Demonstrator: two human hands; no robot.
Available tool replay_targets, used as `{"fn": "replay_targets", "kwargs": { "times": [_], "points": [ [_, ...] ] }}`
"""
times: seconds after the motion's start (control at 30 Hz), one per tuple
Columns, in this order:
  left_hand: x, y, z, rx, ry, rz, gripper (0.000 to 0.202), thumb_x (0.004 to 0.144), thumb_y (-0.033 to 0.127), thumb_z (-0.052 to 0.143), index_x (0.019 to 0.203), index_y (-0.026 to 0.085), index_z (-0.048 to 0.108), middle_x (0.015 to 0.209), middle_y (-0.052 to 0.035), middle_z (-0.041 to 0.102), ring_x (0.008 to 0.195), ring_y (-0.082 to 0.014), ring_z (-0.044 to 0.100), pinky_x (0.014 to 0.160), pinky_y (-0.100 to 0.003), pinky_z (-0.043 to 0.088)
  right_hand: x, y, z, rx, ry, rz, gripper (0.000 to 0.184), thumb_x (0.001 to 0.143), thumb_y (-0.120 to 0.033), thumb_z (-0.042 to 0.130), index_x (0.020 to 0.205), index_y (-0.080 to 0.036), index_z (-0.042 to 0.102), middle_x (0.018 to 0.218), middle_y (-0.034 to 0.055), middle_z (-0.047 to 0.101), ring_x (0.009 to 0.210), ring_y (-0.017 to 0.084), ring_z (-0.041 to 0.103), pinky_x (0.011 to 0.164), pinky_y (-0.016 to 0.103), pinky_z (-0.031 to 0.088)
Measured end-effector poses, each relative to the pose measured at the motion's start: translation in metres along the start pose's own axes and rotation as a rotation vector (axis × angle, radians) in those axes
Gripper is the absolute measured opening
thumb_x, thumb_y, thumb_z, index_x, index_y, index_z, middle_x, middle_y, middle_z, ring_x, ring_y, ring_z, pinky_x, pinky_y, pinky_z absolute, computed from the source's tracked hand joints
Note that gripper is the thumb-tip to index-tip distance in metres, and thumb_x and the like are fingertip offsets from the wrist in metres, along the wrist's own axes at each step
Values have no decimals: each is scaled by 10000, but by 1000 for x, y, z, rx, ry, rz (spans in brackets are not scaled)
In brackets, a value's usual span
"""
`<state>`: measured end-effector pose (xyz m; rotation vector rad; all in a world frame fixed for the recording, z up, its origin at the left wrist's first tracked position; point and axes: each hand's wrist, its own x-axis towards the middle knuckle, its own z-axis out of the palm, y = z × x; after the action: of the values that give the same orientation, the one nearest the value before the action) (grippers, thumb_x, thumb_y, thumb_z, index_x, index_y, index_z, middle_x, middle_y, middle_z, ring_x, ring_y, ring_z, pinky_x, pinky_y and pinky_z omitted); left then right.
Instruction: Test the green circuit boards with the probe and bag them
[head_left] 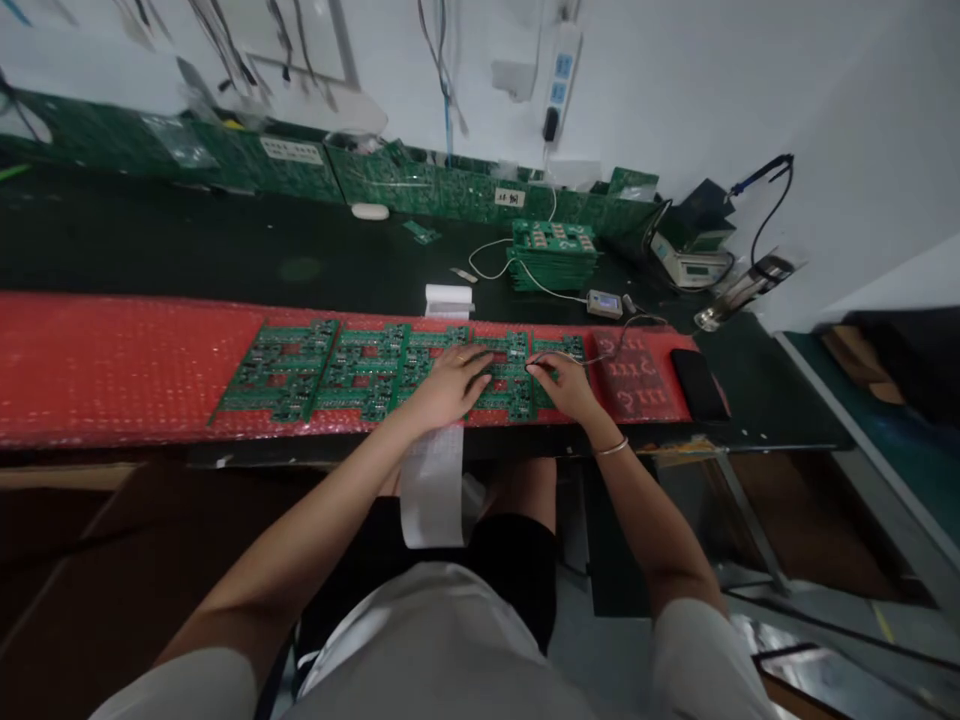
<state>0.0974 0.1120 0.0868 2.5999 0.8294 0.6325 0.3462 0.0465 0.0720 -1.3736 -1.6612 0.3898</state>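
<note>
Several green circuit boards (361, 370) lie in a row on red bubble wrap (112, 370). My left hand (450, 385) rests on the boards near the middle of the row, fingers apart and holding nothing. Just to its right, my right hand (566, 387) pinches the dark end of a thin cable (600, 357) over a circuit board (516, 402). That cable trails off to the right towards a small grey box with a display (604, 304). Whether its tip touches the board I cannot tell. A roll of white labels (448, 295) stands behind my left hand, and its strip (433, 490) hangs over the table edge.
A stack of green boards (553, 270) stands at the back, with a digital scale (694, 268) and a clear bottle (742, 292) on the right. A black phone (699, 385) lies at the wrap's right end. Green board panels (420, 190) line the wall.
</note>
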Motion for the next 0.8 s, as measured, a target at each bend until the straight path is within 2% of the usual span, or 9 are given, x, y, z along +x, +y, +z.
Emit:
{"fn": "replay_targets", "kwargs": {
  "times": [0.1,0.23,0.37,0.5,0.63,0.8],
  "points": [
    [-33,5,-9,-33,69,-19,456,1048,398,421,1340,142,660,1448,-163,609,1382,-309,536,1224,-551,361,-5,-1,2,-51,-84,-40,269,1001,-448,575,916,-237,719,1002,61,789,974,214,725,936,391,554],
    [-71,11,-15,-86,159,-117,362,1031,394,462,1244,217,693,1371,-115,655,1303,-283,587,1156,-522,445,-8,-1,7,-101,-176,-74,256,1024,-417,559,950,-230,718,1030,67,782,1025,217,717,975,390,543],
    [-107,15,-14,-78,277,-214,283,1018,359,496,1163,243,710,1235,-99,692,1191,-262,638,1065,-471,513,-11,1,11,-134,-190,-100,256,1036,-403,550,955,-226,716,1034,76,780,1030,230,717,977,400,547],
    [-137,15,-7,-38,394,-191,199,993,273,555,1095,230,721,1113,-88,692,1067,-242,663,979,-416,551,-12,3,12,-168,-184,-141,253,1039,-403,554,945,-235,718,1022,85,781,1024,248,717,975,417,553],
    [-154,15,5,-24,418,-167,158,966,214,594,1057,224,723,1075,-74,677,1024,-228,655,936,-377,562,-12,4,13,-196,-181,-169,267,1043,-415,542,961,-234,719,1011,94,777,1001,267,714,944,431,559],
    [-156,20,20,-39,382,-115,140,965,192,608,1053,220,713,1056,-64,668,1000,-208,644,899,-340,567,-11,6,14,-255,-189,-190,295,1053,-432,513,955,-238,712,1021,96,777,1004,275,713,955,438,543]
  ]
}}
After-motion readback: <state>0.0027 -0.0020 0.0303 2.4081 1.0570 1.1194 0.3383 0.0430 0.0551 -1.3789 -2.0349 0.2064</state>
